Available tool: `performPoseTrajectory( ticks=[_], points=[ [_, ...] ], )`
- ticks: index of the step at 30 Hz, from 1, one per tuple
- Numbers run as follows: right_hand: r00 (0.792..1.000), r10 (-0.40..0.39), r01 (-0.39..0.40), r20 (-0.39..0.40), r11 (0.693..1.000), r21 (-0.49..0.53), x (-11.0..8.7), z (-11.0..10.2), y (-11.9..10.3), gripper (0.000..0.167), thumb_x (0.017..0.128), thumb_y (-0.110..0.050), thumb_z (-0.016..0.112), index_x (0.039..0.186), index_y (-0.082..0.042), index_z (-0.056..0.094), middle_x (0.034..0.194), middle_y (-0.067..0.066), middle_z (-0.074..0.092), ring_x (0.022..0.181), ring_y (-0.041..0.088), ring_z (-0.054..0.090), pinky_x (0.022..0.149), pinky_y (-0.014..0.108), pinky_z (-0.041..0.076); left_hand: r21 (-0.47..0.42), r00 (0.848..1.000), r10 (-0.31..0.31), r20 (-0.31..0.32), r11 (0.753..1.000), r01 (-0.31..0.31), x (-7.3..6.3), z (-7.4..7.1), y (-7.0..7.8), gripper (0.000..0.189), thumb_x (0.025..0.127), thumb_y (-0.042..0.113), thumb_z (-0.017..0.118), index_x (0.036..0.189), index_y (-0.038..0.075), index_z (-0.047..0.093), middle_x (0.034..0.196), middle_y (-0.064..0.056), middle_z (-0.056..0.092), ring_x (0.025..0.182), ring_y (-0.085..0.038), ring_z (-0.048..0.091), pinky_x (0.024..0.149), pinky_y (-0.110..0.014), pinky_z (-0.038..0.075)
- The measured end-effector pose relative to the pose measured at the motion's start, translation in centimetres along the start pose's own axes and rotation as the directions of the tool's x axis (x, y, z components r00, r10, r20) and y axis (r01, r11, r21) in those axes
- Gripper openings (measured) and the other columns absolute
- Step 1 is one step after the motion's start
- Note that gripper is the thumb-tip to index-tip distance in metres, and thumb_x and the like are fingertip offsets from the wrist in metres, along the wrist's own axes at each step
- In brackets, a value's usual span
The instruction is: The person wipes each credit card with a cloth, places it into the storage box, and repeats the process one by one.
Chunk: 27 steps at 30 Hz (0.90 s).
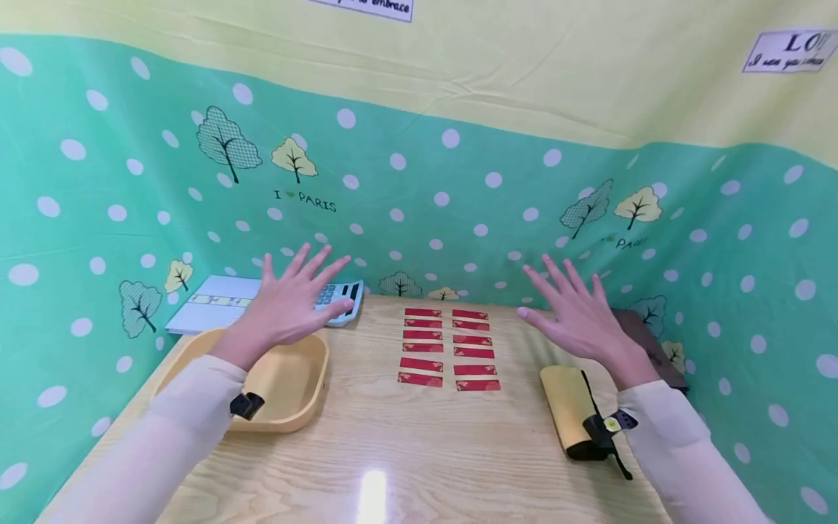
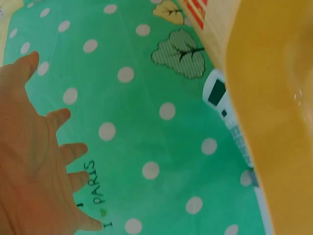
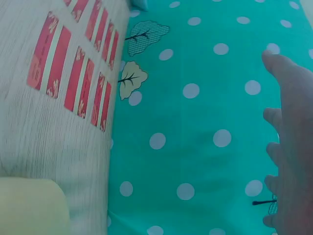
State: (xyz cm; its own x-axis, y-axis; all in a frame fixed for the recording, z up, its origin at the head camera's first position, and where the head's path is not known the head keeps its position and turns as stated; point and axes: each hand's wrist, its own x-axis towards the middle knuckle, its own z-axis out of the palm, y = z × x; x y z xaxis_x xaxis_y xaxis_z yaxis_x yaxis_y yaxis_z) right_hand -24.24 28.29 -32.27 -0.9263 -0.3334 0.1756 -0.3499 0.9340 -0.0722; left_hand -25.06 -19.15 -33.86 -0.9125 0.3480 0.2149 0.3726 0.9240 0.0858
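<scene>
Both hands are raised above the table with fingers spread and nothing held. In the head view the left hand (image 1: 288,302) hovers over the far side of a yellow plastic basin (image 1: 313,407), partly covering a light-blue calculator (image 1: 356,291). The right hand (image 1: 579,316) is held above the table's right part, beyond a yellow pouch (image 1: 564,400) with a black end and strap. Between the hands, several red paper strips (image 1: 422,348) with gold prints lie flat in two columns. In the left wrist view the basin's wall (image 2: 279,98) fills the right side.
A white-blue folder or box (image 1: 209,298) lies at the back left, partly behind the left arm. A dark flat item (image 1: 644,342) sits at the right, partly behind the right hand. Green dotted cloth (image 1: 445,240) closes off the back and sides of the wooden table (image 1: 393,437).
</scene>
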Motion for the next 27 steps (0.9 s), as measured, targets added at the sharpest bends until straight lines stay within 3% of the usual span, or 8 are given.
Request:
performPoseTrajectory(
  ticks=[7, 13, 20, 27],
  points=[
    [1.000, 0.023, -0.023, 0.006, 0.999, 0.044, -1.1, 1.2, 0.3, 0.080, 0.102, -0.066, 0.044, 0.167, -0.032, 0.012, 0.176, 0.010, 0.003, 0.160, 0.048, 0.000, 0.120, 0.084, 0.002, 0.004, 1.000, 0.020, 0.014, 1.000, -0.021, -0.4, 2.1, 2.0, 0.081, 0.100, 0.074, 0.037, 0.166, 0.034, 0.016, 0.175, -0.009, 0.016, 0.162, -0.040, 0.009, 0.124, -0.080, 0.001],
    [1.000, 0.029, -0.029, 0.001, 0.997, 0.078, -2.3, 2.7, 0.4, 0.079, 0.103, -0.064, 0.046, 0.167, -0.029, 0.015, 0.176, 0.010, 0.003, 0.160, 0.047, 0.003, 0.120, 0.084, 0.007, -0.070, 0.999, 0.026, -0.022, 0.997, -0.028, -0.9, 3.8, 4.3, 0.078, 0.101, 0.070, 0.041, 0.165, 0.030, 0.024, 0.174, -0.009, 0.021, 0.162, -0.037, 0.014, 0.131, -0.068, 0.006],
    [0.999, 0.035, -0.031, -0.030, 0.991, 0.126, -4.0, 4.8, 0.8, 0.077, 0.103, -0.060, 0.050, 0.166, -0.023, 0.023, 0.175, 0.015, 0.009, 0.159, 0.050, 0.008, 0.117, 0.085, 0.012, -0.100, 0.996, 0.067, -0.061, 0.992, -0.072, -1.5, 6.4, 7.0, 0.073, 0.102, 0.064, 0.044, 0.162, 0.023, 0.035, 0.170, -0.013, 0.030, 0.159, -0.039, 0.022, 0.132, -0.065, 0.013],
    [0.997, 0.057, -0.049, -0.049, 0.987, 0.154, -5.6, 6.6, 1.3, 0.077, 0.103, -0.058, 0.053, 0.165, -0.023, 0.025, 0.175, 0.016, 0.011, 0.156, 0.052, 0.017, 0.115, 0.084, 0.017, -0.155, 0.998, 0.058, -0.029, 0.986, -0.062, -2.3, 8.8, 9.5, 0.069, 0.102, 0.059, 0.050, 0.159, 0.021, 0.041, 0.167, -0.013, 0.036, 0.157, -0.040, 0.028, 0.130, -0.062, 0.024]
  ],
)
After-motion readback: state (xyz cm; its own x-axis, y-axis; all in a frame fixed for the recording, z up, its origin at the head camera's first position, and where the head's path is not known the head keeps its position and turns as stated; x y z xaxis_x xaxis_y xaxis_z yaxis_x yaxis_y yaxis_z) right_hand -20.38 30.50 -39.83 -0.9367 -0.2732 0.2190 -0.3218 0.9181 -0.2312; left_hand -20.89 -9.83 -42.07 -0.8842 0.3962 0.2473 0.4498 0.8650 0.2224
